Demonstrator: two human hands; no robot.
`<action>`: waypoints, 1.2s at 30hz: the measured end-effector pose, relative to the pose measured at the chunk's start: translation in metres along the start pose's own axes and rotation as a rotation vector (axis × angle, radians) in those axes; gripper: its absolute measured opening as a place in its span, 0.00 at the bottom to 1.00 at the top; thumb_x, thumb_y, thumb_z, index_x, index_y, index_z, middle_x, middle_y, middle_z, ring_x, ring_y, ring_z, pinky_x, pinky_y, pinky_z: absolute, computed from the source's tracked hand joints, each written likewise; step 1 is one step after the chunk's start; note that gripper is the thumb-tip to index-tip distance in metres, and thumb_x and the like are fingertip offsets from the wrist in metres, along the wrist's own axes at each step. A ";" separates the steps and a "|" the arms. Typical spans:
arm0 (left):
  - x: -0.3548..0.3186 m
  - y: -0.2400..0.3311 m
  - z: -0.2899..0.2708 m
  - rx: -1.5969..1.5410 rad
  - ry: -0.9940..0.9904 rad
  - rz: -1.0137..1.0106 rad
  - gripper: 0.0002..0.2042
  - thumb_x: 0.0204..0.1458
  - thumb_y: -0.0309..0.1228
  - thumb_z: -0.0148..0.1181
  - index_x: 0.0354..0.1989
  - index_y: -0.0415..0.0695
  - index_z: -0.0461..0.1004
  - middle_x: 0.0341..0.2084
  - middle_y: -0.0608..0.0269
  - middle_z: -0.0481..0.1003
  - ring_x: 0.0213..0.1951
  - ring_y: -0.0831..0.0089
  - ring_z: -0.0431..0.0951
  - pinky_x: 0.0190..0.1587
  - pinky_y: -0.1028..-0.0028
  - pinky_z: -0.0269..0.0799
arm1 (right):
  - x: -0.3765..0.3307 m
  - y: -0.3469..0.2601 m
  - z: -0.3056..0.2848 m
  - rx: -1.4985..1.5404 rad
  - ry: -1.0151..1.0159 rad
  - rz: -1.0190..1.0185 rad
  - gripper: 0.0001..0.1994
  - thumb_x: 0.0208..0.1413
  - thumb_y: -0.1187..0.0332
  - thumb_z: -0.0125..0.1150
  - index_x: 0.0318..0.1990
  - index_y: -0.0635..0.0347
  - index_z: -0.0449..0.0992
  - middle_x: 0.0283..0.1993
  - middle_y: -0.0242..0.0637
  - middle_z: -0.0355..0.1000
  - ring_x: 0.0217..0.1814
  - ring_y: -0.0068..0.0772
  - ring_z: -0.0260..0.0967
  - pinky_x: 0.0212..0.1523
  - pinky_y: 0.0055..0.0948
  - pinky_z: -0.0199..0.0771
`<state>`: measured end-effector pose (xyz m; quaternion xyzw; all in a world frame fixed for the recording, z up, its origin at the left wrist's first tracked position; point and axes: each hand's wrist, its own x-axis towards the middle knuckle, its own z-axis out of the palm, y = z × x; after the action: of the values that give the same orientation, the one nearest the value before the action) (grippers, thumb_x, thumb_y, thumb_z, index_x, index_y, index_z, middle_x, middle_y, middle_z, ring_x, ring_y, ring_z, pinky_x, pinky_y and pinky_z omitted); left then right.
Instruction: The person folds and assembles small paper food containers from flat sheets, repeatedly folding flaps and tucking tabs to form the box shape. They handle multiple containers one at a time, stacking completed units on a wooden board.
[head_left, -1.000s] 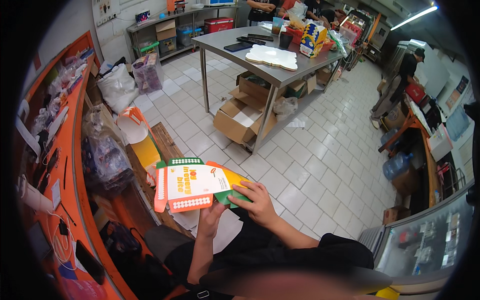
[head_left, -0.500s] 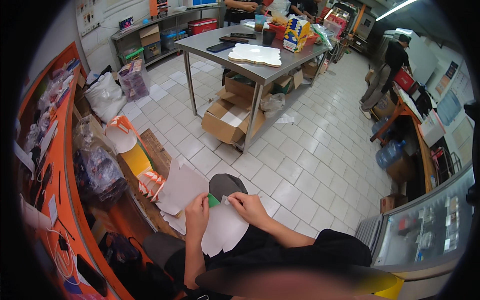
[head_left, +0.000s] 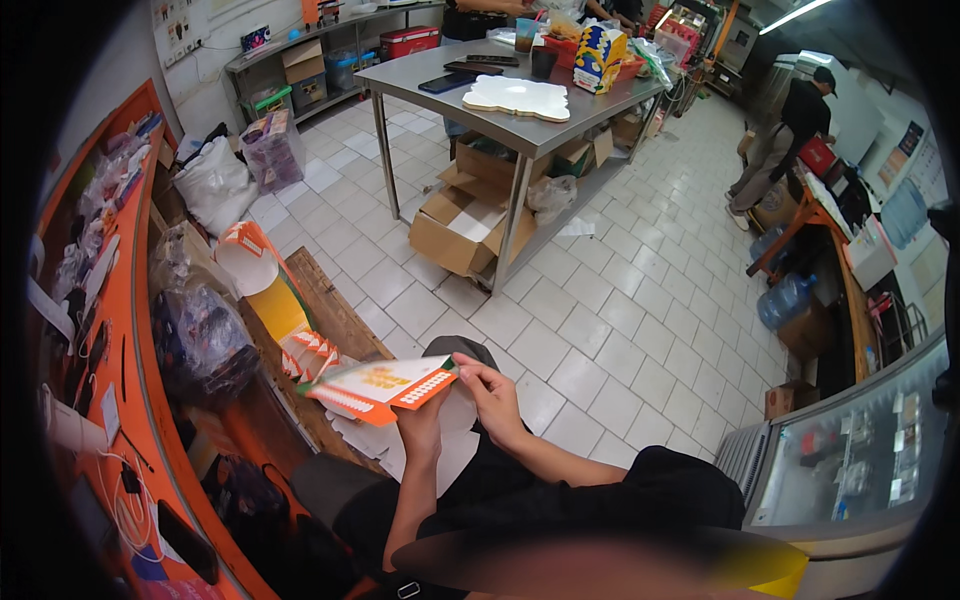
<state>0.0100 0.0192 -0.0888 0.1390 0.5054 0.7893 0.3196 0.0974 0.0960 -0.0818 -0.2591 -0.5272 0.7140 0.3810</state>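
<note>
While seated, both hands' grip clamped on flat orange carton blank (head_left: 378, 390): L hand (head_left: 425, 428) beneath, R hand (head_left: 492, 393) at edge.

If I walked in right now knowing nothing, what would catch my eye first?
Probably the flat orange and white carton held low in the middle, with the left hand under it and the right hand at its right end. Next, the steel table at the top of the picture, with a white cutout board on it and open cardboard boxes beneath. An orange counter curves down the left.
</note>
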 end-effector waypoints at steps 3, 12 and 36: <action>0.010 -0.006 -0.001 -0.078 -0.069 0.092 0.20 0.46 0.22 0.62 0.49 0.37 0.67 0.45 0.58 0.71 0.46 0.73 0.71 0.50 0.74 0.67 | 0.002 -0.007 0.005 0.010 0.005 -0.061 0.12 0.58 0.69 0.52 0.42 0.70 0.75 0.58 0.42 0.65 0.54 0.25 0.64 0.53 0.23 0.63; 0.011 -0.050 -0.019 0.047 -0.114 0.139 0.19 0.51 0.28 0.58 0.51 0.38 0.65 0.46 0.60 0.69 0.48 0.73 0.69 0.50 0.73 0.65 | 0.006 -0.007 -0.004 0.516 -0.149 0.306 0.05 0.57 0.72 0.52 0.39 0.62 0.72 0.57 0.36 0.65 0.44 0.21 0.67 0.48 0.22 0.67; -0.020 0.026 0.017 0.446 -0.446 0.294 0.20 0.48 0.32 0.60 0.48 0.39 0.65 0.36 0.58 0.75 0.39 0.66 0.77 0.42 0.69 0.74 | 0.023 -0.055 -0.007 -0.703 -0.180 -0.731 0.21 0.47 0.80 0.53 0.50 0.50 0.73 0.50 0.41 0.71 0.48 0.41 0.71 0.47 0.32 0.72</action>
<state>0.0244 0.0107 -0.0558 0.4458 0.5577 0.6473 0.2670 0.1050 0.1270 -0.0311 -0.1077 -0.8223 0.3330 0.4486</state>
